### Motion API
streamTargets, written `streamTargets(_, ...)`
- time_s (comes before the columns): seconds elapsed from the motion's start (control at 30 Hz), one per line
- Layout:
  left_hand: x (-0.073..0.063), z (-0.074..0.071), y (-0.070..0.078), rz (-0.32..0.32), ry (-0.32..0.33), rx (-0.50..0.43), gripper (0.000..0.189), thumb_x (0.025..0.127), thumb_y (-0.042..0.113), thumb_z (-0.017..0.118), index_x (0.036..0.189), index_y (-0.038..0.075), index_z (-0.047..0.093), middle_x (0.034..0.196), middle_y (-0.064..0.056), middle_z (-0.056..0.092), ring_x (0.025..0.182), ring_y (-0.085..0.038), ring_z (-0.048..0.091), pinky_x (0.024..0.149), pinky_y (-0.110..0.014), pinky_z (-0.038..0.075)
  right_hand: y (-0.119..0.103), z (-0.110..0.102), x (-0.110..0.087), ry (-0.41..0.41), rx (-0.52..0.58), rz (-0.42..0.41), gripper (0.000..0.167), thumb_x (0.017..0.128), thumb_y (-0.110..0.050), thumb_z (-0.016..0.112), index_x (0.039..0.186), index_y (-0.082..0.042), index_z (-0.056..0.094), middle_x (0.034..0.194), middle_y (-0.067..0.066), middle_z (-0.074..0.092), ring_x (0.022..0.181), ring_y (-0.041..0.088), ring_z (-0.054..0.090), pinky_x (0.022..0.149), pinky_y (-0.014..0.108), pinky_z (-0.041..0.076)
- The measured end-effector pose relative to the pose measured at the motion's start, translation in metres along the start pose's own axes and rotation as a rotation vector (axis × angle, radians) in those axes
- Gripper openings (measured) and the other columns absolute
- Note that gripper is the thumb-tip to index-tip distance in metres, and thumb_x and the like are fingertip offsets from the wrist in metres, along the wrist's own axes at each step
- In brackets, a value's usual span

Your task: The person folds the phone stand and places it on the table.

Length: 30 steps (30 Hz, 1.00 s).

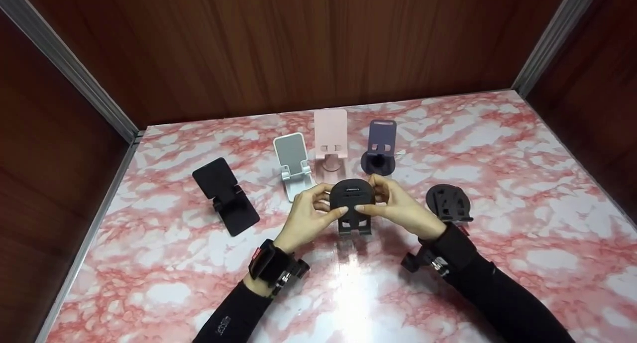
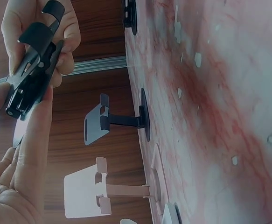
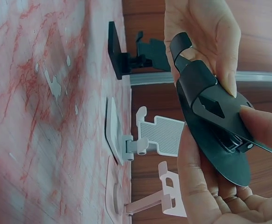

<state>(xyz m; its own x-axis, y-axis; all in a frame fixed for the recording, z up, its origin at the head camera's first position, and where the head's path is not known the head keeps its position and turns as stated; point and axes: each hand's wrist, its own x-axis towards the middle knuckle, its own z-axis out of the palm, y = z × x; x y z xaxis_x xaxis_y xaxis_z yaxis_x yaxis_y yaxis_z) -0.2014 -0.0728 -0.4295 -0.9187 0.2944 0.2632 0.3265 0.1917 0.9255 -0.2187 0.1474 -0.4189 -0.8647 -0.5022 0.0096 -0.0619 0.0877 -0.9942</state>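
A black folding phone stand (image 1: 352,197) with a rounded plate is held up off the table between both hands. My left hand (image 1: 307,214) grips its left side, thumb on the face and fingers behind. From the other side, my right hand (image 1: 402,211) pinches it the same way, thumb near the middle. In the right wrist view the stand (image 3: 215,109) looks nearly folded flat, its hooked lips at one end and a hinge at the other. The left wrist view shows the folded stand (image 2: 35,70) edge-on.
Behind the hands stand a white phone stand (image 1: 292,156), a pink one (image 1: 330,129) and a purple one (image 1: 382,136). To the left is a black stand (image 1: 226,196) with a rectangular base. A folded black round stand (image 1: 448,202) lies right, beside the right wrist. Wooden panels (image 1: 298,49) enclose the marbled table (image 1: 164,263).
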Motion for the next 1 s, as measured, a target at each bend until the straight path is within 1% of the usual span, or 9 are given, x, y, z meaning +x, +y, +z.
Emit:
streamTargets(0.07, 0.0000, 0.0002, -0.0002, 0.000, 0.001, -0.001, 0.033, 0.083, 0.007, 0.077, 0.111, -0.005, 0.064, 0.089, -0.010, 0.069, 0.074, -0.019, 0.066, 0.071, -0.035, 0.058, 0.0001, -0.0001, -0.0001, -0.010, 0.013, -0.001, 0.029, 0.086, -0.008, 0.073, 0.100, -0.001, 0.048, 0.101, 0.017, 0.064, 0.095, 0.029, 0.063, 0.080, 0.036, 0.055)
streamTargets(0.1, -0.0007, -0.0001, 0.0045, -0.003, -0.001, -0.001, 0.032, 0.083, 0.005, 0.076, 0.110, -0.006, 0.064, 0.089, -0.012, 0.069, 0.075, -0.020, 0.065, 0.071, -0.035, 0.058, -0.0001, -0.0001, -0.0004, -0.014, 0.018, -0.001, 0.029, 0.087, -0.007, 0.072, 0.100, -0.001, 0.048, 0.102, 0.017, 0.064, 0.096, 0.029, 0.063, 0.080, 0.036, 0.055)
streamTargets(0.17, -0.0006, 0.0001, 0.0041, -0.004, 0.001, 0.004, 0.031, 0.082, 0.004, 0.076, 0.110, -0.006, 0.064, 0.088, -0.011, 0.069, 0.074, -0.018, 0.065, 0.069, -0.033, 0.058, 0.0002, -0.0003, -0.0005, -0.024, 0.032, -0.003, 0.028, 0.087, -0.006, 0.071, 0.102, 0.000, 0.047, 0.103, 0.018, 0.064, 0.096, 0.028, 0.063, 0.080, 0.036, 0.056)
streamTargets(0.3, -0.0008, 0.0009, 0.0035, -0.005, 0.004, 0.004, 0.028, 0.081, 0.003, 0.076, 0.105, -0.005, 0.064, 0.086, -0.009, 0.068, 0.072, -0.016, 0.065, 0.068, -0.034, 0.058, 0.0009, 0.0001, -0.0006, -0.029, 0.046, -0.005, 0.027, 0.087, -0.003, 0.070, 0.103, 0.002, 0.049, 0.104, 0.019, 0.065, 0.096, 0.028, 0.064, 0.082, 0.037, 0.056)
streamTargets(0.33, 0.0001, 0.0015, -0.0016, -0.002, 0.007, 0.003, 0.028, 0.081, 0.005, 0.077, 0.104, -0.004, 0.064, 0.085, -0.008, 0.068, 0.071, -0.014, 0.064, 0.067, -0.033, 0.058, 0.0012, 0.0002, -0.0006, -0.030, 0.046, -0.005, 0.027, 0.087, -0.003, 0.070, 0.103, 0.002, 0.049, 0.103, 0.019, 0.065, 0.096, 0.028, 0.064, 0.081, 0.037, 0.056)
streamTargets(0.53, -0.0006, 0.0020, -0.0009, -0.007, 0.000, -0.002, 0.024, 0.080, 0.001, 0.076, 0.100, -0.004, 0.063, 0.083, -0.007, 0.067, 0.069, -0.013, 0.063, 0.065, -0.031, 0.058, 0.0019, 0.0005, -0.0003, -0.040, 0.039, -0.012, 0.024, 0.086, 0.001, 0.069, 0.099, 0.002, 0.049, 0.100, 0.019, 0.067, 0.091, 0.027, 0.066, 0.078, 0.037, 0.058)
streamTargets(0.77, -0.0001, 0.0006, 0.0006, -0.016, -0.012, 0.004, 0.025, 0.080, 0.001, 0.076, 0.101, -0.004, 0.063, 0.085, -0.007, 0.067, 0.071, -0.013, 0.064, 0.067, -0.029, 0.058, -0.0001, 0.0013, -0.0012, -0.041, 0.002, -0.026, 0.025, 0.086, 0.001, 0.070, 0.097, 0.002, 0.047, 0.096, 0.019, 0.067, 0.087, 0.025, 0.067, 0.074, 0.037, 0.058)
streamTargets(0.9, -0.0002, 0.0002, 0.0011, -0.015, -0.011, -0.008, 0.026, 0.080, 0.002, 0.077, 0.102, -0.005, 0.063, 0.085, -0.008, 0.067, 0.071, -0.015, 0.065, 0.067, -0.030, 0.058, -0.0005, 0.0008, -0.0010, -0.042, 0.002, -0.027, 0.025, 0.086, 0.000, 0.070, 0.098, 0.003, 0.048, 0.097, 0.019, 0.067, 0.087, 0.026, 0.067, 0.074, 0.038, 0.059)
streamTargets(1.0, 0.0003, 0.0002, -0.0002, -0.016, -0.011, -0.013, 0.027, 0.080, 0.002, 0.077, 0.102, -0.006, 0.063, 0.086, -0.009, 0.067, 0.072, -0.016, 0.066, 0.067, -0.031, 0.058, 0.0003, 0.0007, -0.0002, -0.040, 0.000, -0.023, 0.025, 0.086, 0.000, 0.070, 0.098, 0.002, 0.048, 0.097, 0.018, 0.067, 0.087, 0.024, 0.067, 0.074, 0.036, 0.058)
